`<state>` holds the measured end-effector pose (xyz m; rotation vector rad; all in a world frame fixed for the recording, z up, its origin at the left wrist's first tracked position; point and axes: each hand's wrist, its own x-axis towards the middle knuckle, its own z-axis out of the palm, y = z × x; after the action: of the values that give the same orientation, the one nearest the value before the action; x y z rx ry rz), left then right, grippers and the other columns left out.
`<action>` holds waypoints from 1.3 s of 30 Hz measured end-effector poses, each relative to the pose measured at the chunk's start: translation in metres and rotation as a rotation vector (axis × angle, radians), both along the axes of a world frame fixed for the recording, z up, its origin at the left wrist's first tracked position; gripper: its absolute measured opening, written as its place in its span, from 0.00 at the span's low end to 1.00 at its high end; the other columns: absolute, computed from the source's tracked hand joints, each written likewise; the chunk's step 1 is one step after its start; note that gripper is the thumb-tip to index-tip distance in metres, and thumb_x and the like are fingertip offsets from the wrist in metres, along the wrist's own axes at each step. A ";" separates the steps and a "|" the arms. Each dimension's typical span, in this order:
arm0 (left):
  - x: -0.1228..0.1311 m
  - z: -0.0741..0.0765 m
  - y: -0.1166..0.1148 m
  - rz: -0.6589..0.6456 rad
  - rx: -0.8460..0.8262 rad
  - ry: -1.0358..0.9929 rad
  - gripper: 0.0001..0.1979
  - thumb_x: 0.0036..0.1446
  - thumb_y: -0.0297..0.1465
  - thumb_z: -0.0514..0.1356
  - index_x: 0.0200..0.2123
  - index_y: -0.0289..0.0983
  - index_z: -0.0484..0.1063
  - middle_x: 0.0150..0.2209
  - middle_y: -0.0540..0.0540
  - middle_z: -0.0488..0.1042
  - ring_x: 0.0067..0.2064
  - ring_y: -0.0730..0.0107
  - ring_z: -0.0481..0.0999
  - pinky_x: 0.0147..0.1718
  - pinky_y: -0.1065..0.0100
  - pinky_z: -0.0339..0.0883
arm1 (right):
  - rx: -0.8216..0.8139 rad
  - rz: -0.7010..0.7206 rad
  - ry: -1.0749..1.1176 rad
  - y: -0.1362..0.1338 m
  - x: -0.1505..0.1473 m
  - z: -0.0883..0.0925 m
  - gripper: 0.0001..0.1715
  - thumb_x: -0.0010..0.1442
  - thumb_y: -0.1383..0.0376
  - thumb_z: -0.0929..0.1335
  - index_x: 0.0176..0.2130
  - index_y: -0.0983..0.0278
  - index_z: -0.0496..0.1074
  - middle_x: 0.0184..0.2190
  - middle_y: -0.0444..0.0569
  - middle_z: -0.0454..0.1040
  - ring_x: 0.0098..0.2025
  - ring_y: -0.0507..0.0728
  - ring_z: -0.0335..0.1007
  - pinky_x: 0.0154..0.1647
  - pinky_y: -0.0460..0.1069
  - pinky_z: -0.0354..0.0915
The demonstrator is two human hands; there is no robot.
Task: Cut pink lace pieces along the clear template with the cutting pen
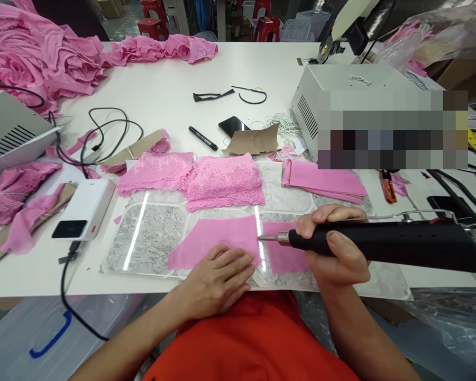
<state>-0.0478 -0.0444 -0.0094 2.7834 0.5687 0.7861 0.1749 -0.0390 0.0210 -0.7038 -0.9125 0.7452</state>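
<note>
My left hand (218,278) lies flat, fingers spread, pressing a pink fabric piece (218,235) onto a clear plate (150,238) at the table's near edge. My right hand (335,246) is wrapped round a black hot-knife tool (384,243). Its metal tip (265,238) touches the pink fabric just right of my left fingers. A smaller part of the pink fabric (283,254) lies under the tool, to the right of the tip.
Pink lace stacks (222,182) and folded pink pieces (325,182) lie behind the plate. A white power bank (85,209), cables, a marker (202,138), a phone (232,126), a white machine box (341,84) and heaps of pink cloth (43,53) surround the work area.
</note>
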 end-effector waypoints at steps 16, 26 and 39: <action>-0.001 -0.002 -0.002 -0.007 -0.013 0.027 0.13 0.67 0.30 0.55 0.52 0.33 0.71 0.52 0.41 0.77 0.51 0.62 0.75 0.51 0.58 0.63 | -0.062 0.040 0.007 -0.014 0.004 0.003 0.08 0.52 0.65 0.70 0.35 0.62 0.70 0.31 0.43 0.67 0.23 0.50 0.66 0.23 0.50 0.67; 0.000 -0.002 0.000 -0.008 -0.009 0.002 0.13 0.67 0.30 0.56 0.51 0.33 0.71 0.51 0.40 0.78 0.52 0.62 0.75 0.51 0.58 0.64 | -0.061 0.086 -0.028 -0.024 0.003 0.001 0.08 0.54 0.64 0.70 0.37 0.62 0.71 0.32 0.44 0.68 0.23 0.50 0.66 0.24 0.50 0.68; 0.021 0.009 0.000 0.056 -0.003 -0.021 0.11 0.68 0.30 0.54 0.49 0.33 0.72 0.49 0.40 0.78 0.51 0.62 0.74 0.50 0.60 0.64 | -0.035 -0.185 0.006 -0.004 0.017 0.004 0.08 0.48 0.66 0.69 0.33 0.61 0.69 0.30 0.41 0.67 0.22 0.49 0.65 0.26 0.50 0.67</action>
<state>-0.0271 -0.0440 -0.0005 2.7639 0.6468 0.8236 0.1915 -0.0432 0.0251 -0.8050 -0.8180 0.5993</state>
